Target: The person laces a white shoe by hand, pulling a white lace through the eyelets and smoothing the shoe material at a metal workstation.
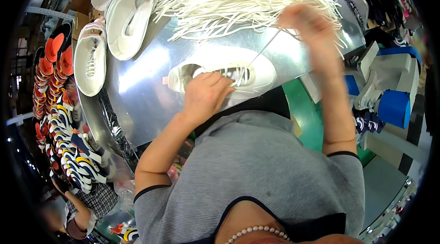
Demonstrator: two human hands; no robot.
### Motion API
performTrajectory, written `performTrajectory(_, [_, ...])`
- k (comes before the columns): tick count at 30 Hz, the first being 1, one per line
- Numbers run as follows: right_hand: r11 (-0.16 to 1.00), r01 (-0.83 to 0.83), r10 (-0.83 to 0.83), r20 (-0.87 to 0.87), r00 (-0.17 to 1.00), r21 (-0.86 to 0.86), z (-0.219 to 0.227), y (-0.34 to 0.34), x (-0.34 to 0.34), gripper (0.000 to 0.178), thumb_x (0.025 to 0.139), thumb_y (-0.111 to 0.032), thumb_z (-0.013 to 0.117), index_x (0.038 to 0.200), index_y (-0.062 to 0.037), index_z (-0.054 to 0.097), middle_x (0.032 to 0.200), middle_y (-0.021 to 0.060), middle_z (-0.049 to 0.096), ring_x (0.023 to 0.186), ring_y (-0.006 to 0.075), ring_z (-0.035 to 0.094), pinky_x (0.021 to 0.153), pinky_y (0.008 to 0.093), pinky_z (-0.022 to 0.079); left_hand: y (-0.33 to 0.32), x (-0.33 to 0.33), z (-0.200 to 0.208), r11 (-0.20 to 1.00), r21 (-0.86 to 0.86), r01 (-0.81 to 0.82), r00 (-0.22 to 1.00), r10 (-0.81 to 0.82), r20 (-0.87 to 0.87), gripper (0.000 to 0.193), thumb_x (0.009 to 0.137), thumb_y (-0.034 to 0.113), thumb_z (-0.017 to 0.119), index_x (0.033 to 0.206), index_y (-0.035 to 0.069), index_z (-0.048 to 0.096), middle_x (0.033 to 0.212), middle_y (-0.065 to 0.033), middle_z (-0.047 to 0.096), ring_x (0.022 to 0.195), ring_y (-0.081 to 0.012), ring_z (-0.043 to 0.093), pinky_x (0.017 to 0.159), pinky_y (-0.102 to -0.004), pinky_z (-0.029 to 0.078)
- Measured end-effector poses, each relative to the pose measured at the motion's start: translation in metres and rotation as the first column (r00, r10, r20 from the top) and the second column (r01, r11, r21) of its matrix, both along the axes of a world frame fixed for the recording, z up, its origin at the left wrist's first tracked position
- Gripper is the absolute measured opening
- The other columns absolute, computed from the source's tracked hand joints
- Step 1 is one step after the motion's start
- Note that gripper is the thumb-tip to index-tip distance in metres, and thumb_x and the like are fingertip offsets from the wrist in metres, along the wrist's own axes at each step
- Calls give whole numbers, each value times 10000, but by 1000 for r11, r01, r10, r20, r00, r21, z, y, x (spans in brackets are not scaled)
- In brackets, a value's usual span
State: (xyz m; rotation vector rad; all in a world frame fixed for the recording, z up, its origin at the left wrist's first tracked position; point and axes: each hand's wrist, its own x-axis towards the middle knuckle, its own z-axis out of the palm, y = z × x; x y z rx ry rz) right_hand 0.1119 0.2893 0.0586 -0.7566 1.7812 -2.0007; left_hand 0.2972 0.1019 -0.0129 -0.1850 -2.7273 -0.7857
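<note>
A white lace-up shoe (265, 75) lies on the metal tabletop in front of me, its toe to the right. My left hand (206, 93) is closed on the near side of its opening, with the fingertips beside the lacing. Part of the lace crosses the eyelets. From the toe end of the lacing, a white shoelace (266, 48) runs taut up to the right. My right hand (310, 25), smeared by motion, grips the far part of that lace above the table. Behind it spreads a heap of loose white shoelaces (229, 3).
White shoe uppers (129, 21) are stacked at the far left, beside a laced white shoe (90, 63). Shiny metal tabletop (146, 102) surrounds my shoe. Orange and multicoloured shoe parts (75, 145) fill racks farther left, near another person (78, 212). A blue-and-white machine (389, 90) stands right.
</note>
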Motion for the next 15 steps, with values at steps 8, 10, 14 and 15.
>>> performTrajectory(8, [991, -130, 124, 287, 950, 3, -44, -12, 34, 126, 884, -52, 679, 1000, -4, 667, 932, 21, 675, 862, 81, 626, 802, 230, 508, -3, -5, 15, 995, 90, -44, 976, 24, 215, 256, 813, 161, 739, 1028, 68, 637, 873, -106, 675, 829, -319, 647, 740, -410, 502])
performTrajectory(10, [999, -25, 18, 149, 989, 46, -48, -14, 33, 123, 883, -46, 675, 999, -5, 668, 948, 7, 677, 815, 75, 615, 762, 226, 498, 0, -5, 10, 994, 81, -70, 980, 53, 192, 232, 810, 161, 742, 998, 67, 644, 859, -107, 674, 815, -314, 648, 727, -404, 503])
performTrajectory(14, [942, 295, -196, -449, 872, 160, -51, 2, 41, 115, 856, -76, 708, 959, -34, 679, 878, -3, 663, 642, 36, 501, 570, 195, 389, 5, -6, 7, 986, 73, -150, 973, 133, 191, 177, 793, 144, 753, 908, 56, 650, 838, -113, 670, 794, -305, 650, 686, -381, 503])
performTrajectory(15, [881, 139, -78, -152, 985, 452, -39, 9, 57, 107, 838, -97, 731, 926, -54, 689, 816, 0, 654, 593, 49, 499, 533, 207, 394, 7, -7, 6, 986, 75, -149, 973, 133, 187, 177, 793, 144, 753, 908, 56, 650, 838, -113, 670, 794, -305, 650, 686, -381, 503])
